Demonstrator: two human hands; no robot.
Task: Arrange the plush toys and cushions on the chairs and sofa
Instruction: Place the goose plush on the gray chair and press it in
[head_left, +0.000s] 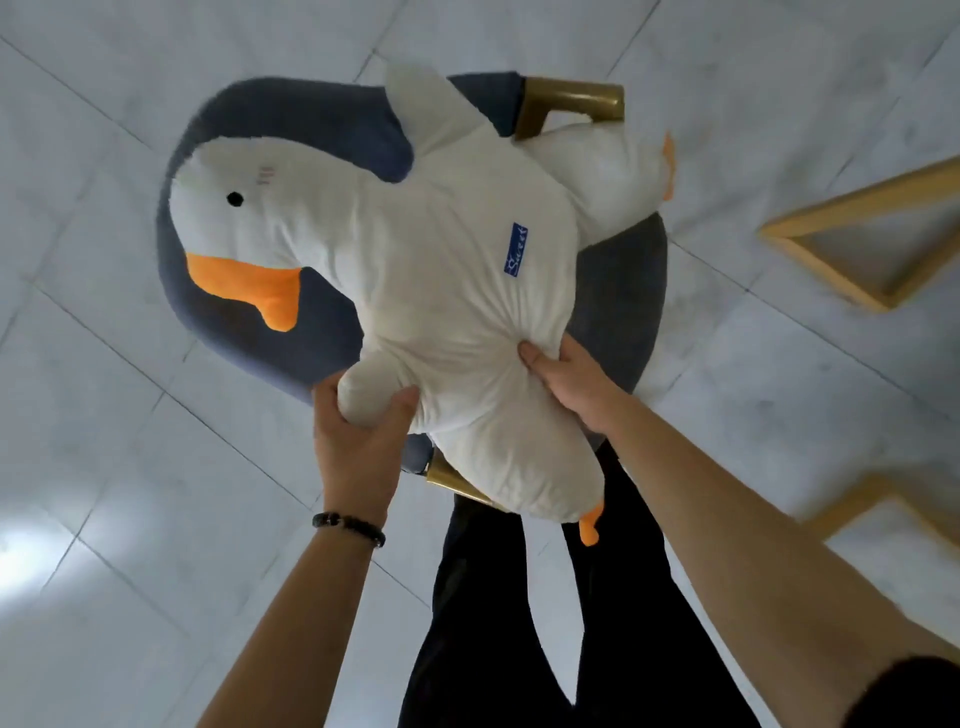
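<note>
Both hands, left hand (358, 436) and right hand (566, 384), clamped the white plush goose (415, 249); lowering it centred on the grey-blue upholstered chair (249, 119) seemed best.

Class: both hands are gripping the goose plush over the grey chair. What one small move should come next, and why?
Probably lower the goose plush onto the grey chair and let go. The left hand grips one wing, the right hand bunches its belly, and its body already lies across the seat, head at the backrest.

One plush goose (415, 270), one blue chair (291, 119), two hands, two wooden frames.
</note>
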